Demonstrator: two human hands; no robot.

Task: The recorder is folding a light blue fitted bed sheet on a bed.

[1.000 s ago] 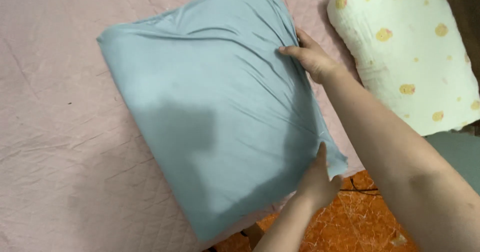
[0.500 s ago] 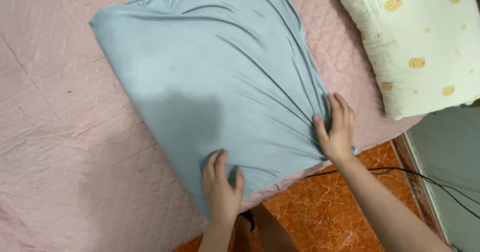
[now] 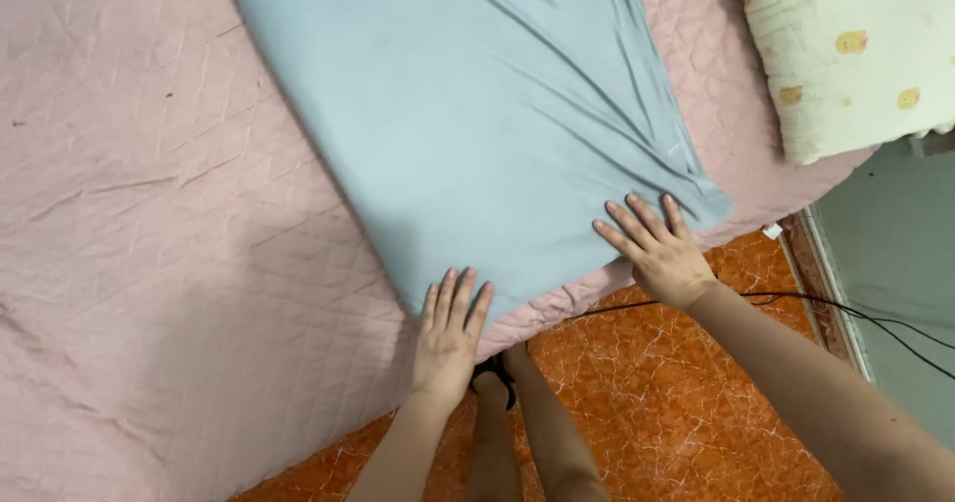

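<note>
Fingers point(image 3: 460, 298) of both hands, left hand point(image 3: 450, 338) and right hand point(image 3: 659, 250), lie spread flat, gripping nothing, on a blue pillow's point(image 3: 477, 104) near edge atop the pink bed point(image 3: 149, 263).

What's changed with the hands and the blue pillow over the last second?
Both hands let go of the pillow's right edge and now lie flat, fingers spread, on its near edge: left hand at the corner, right hand further right. The pillow sits higher in view. It remains on the pink quilt, with the cream pillow beside it.
</note>
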